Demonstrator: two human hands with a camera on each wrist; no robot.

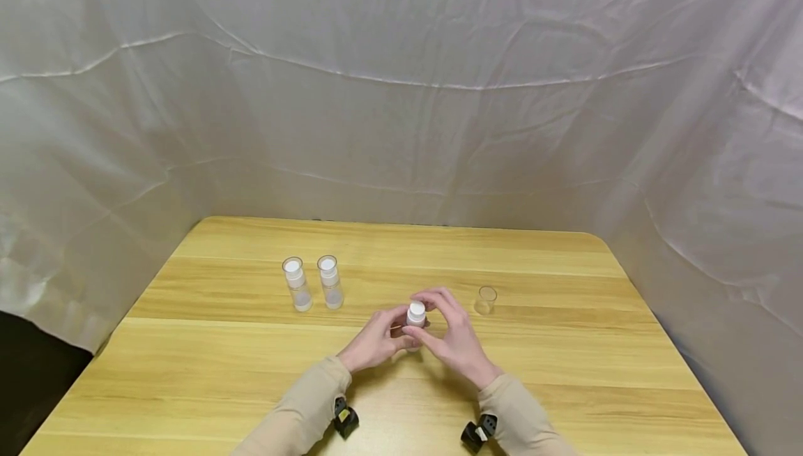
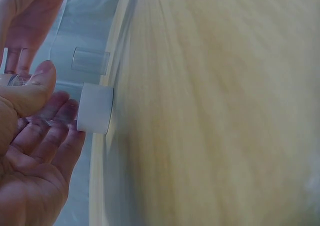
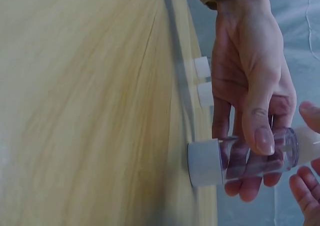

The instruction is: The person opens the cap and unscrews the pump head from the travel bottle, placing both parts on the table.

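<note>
A clear cosmetic bottle (image 3: pixel 245 156) with a white base (image 2: pixel 95 108) stands upright on the table, its white stepped top (image 1: pixel 416 313) uncovered. My left hand (image 1: pixel 378 339) grips the clear body, thumb across the near side and fingers behind. At the upper end, my right hand (image 1: pixel 456 342) holds the white top between thumb and forefinger. Part of the right hand lies outside the right wrist view, where its fingertips (image 3: pixel 311 117) show beside the white collar. A loose clear cap (image 1: pixel 486 300) stands on the table beyond the right hand.
Two similar bottles, a left one (image 1: pixel 297 284) and a right one (image 1: pixel 330 282), stand upright at the left with clear caps over their white tops. The wooden table (image 1: pixel 207 372) is surrounded by grey cloth (image 1: pixel 401 135) at the back and sides.
</note>
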